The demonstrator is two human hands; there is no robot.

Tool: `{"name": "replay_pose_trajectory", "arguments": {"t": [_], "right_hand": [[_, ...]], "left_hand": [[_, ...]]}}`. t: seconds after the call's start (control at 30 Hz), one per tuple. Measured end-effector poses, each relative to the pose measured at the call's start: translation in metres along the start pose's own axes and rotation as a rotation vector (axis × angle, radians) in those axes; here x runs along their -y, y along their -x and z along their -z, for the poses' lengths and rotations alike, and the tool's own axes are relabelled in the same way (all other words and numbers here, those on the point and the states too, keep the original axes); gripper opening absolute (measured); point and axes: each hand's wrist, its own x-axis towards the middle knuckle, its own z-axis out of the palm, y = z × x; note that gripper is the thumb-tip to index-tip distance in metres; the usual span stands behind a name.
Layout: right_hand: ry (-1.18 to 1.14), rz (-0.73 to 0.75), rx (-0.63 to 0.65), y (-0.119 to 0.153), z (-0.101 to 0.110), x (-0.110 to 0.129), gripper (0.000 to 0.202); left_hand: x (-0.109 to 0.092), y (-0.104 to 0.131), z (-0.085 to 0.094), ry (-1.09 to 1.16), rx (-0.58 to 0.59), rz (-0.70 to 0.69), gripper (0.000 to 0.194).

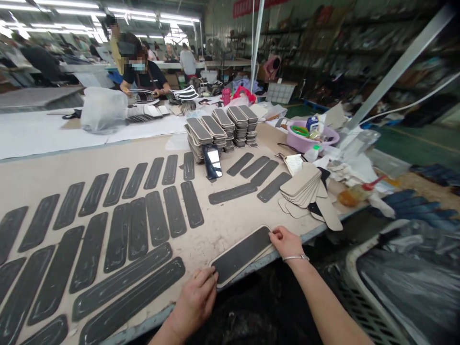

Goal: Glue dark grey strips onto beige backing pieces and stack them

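Note:
A dark strip with a pale border (241,255) lies at the table's front edge, slanting up to the right. My left hand (200,293) pinches its lower left end, fingers curled together. At the upper right end, my right hand (286,241) grips the corner between thumb and fingers; a bracelet circles that wrist. Many dark glossy strips (89,251) are spread in rows on the tan tabletop (201,239) to the left. Beyond my right hand is a fanned pile of pale strips (304,187).
Stacks of bordered strips (215,125) stand behind a phone (212,162). A purple basin (325,134) and a bottle of amber liquid (354,194) are at the right. A plastic-lined crate (362,282) stands below right. A masked person (147,76) works across the table.

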Motion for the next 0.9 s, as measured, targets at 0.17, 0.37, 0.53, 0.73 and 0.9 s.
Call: {"name": "replay_pose_trajectory", "arguments": {"t": [0.17,0.37,0.53,0.73,0.9], "right_hand": [[0.074,0.104,-0.036,0.003,-0.002,0.003,0.012],[0.349,0.152,-0.109,0.008,0.006,0.010,0.017],[0.231,0.316,-0.260,0.021,0.012,0.022,0.037],[0.088,0.988,0.277,0.086,-0.015,0.088,0.066],[0.104,0.996,0.566,0.092,-0.032,0.098,0.076]], "left_hand": [[0.000,0.000,-0.002,0.027,0.014,0.007,0.031],[-0.001,0.000,-0.001,0.026,0.014,0.011,0.030],[0.001,0.002,-0.003,0.019,0.034,0.001,0.030],[0.001,-0.002,-0.004,0.017,-0.017,-0.018,0.028],[0.004,-0.004,-0.005,-0.013,-0.041,-0.059,0.025]]}}
